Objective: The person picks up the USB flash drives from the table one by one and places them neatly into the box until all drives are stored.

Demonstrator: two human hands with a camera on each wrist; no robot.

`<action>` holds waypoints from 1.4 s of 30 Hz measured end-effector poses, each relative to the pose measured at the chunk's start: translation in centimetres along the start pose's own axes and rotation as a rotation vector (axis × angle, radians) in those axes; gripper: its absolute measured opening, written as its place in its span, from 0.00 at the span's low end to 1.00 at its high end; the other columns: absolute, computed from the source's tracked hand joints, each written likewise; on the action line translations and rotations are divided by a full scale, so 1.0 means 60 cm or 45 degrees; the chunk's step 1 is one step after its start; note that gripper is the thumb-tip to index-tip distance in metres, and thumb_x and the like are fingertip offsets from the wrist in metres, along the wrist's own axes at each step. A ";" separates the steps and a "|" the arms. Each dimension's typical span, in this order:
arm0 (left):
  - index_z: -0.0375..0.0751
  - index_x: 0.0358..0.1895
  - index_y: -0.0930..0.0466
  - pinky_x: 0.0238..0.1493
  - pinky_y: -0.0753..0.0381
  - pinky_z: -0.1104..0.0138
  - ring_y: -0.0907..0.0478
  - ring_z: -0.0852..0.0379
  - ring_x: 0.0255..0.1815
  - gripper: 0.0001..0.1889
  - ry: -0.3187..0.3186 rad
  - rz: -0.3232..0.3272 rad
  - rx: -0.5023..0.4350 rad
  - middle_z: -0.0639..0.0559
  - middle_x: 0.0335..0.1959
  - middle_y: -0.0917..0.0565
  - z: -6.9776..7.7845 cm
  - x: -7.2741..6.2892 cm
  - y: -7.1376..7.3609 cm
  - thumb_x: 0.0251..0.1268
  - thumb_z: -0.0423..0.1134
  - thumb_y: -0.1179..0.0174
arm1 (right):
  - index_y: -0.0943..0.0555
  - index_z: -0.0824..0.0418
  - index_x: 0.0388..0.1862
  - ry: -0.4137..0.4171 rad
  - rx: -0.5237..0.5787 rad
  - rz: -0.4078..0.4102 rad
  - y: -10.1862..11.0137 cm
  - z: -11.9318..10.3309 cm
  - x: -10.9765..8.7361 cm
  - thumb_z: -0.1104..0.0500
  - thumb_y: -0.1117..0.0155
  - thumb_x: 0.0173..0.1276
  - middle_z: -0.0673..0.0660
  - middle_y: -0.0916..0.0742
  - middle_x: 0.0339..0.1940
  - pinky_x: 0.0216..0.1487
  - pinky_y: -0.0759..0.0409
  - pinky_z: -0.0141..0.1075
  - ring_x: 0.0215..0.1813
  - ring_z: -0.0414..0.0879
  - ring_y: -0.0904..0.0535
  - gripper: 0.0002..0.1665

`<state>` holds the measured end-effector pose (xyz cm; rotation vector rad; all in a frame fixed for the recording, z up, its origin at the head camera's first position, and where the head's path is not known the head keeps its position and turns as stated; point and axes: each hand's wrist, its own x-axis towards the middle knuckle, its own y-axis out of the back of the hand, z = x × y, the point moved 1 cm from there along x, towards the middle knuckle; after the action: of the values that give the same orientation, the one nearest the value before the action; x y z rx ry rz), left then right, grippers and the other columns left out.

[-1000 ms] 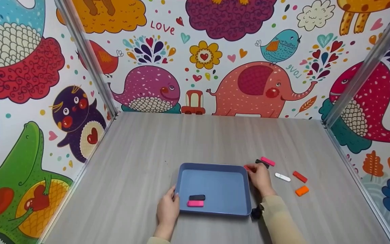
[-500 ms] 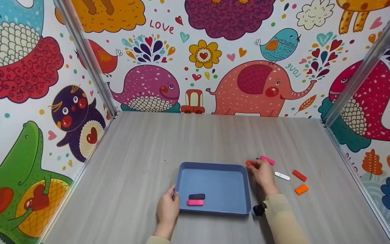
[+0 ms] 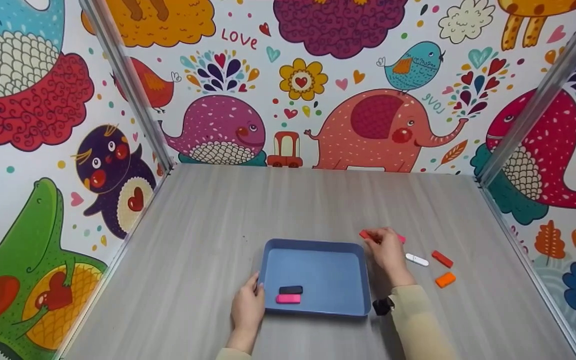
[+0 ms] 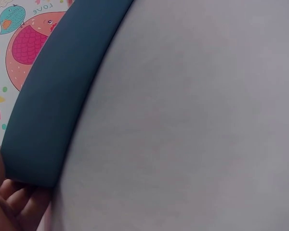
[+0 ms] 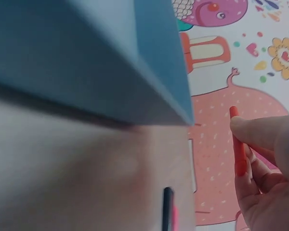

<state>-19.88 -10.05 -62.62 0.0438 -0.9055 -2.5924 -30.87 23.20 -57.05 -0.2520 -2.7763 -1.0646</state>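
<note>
My left hand (image 3: 249,307) grips the left side of the blue tray (image 3: 318,314), thumb at the rim; in the left wrist view its fingers (image 4: 31,204) curl beneath the tray wall. A black USB flash drive (image 3: 291,290) and a pink one (image 3: 288,299) lie side by side in the tray. Just beyond the tray's far right corner, my right hand (image 3: 388,252) pinches a red USB flash drive (image 3: 364,234) between thumb and fingers. The right wrist view shows this red stick (image 5: 238,144) raised above the table, with another black flash drive (image 5: 167,209) below.
Right of the tray lie a white flash drive (image 3: 417,259), a second red one (image 3: 442,258) and an orange one (image 3: 445,280). Another pink one (image 3: 402,239) is partly hidden behind the right hand. Patterned walls (image 3: 298,120) enclose the table (image 3: 208,215).
My right hand has moved the red flash drive away from the tray's far right corner, farther back on the table. It now covers the black flash drive outside the tray. The left hand stays put.
</note>
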 end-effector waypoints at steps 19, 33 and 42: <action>0.35 0.60 0.15 0.36 0.16 0.53 0.14 0.51 0.38 0.18 -0.003 0.023 -0.005 0.37 0.53 0.11 -0.002 -0.002 0.000 0.67 0.30 0.38 | 0.10 0.65 0.48 0.102 0.053 -0.058 -0.024 -0.080 -0.018 0.67 0.26 0.64 0.61 0.14 0.44 0.48 0.15 0.47 0.45 0.54 0.14 0.13; 0.34 0.59 0.15 0.38 0.15 0.51 0.14 0.51 0.39 0.18 -0.009 0.026 -0.002 0.37 0.53 0.11 -0.002 -0.002 0.000 0.67 0.31 0.38 | 0.11 0.60 0.52 0.104 0.078 -0.186 -0.048 -0.131 -0.038 0.65 0.28 0.67 0.57 0.16 0.44 0.47 0.13 0.43 0.45 0.49 0.16 0.14; 0.35 0.60 0.15 0.43 0.14 0.49 0.12 0.46 0.47 0.18 0.002 0.016 -0.001 0.37 0.55 0.12 0.000 -0.001 -0.001 0.67 0.31 0.37 | 0.10 0.61 0.49 0.208 0.087 -0.261 -0.069 -0.157 -0.042 0.66 0.28 0.67 0.55 0.16 0.41 0.41 0.16 0.35 0.40 0.45 0.19 0.12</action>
<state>-19.86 -10.01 -62.64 0.0394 -0.9015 -2.5805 -28.47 13.56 -53.31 0.1255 -2.7273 -0.9807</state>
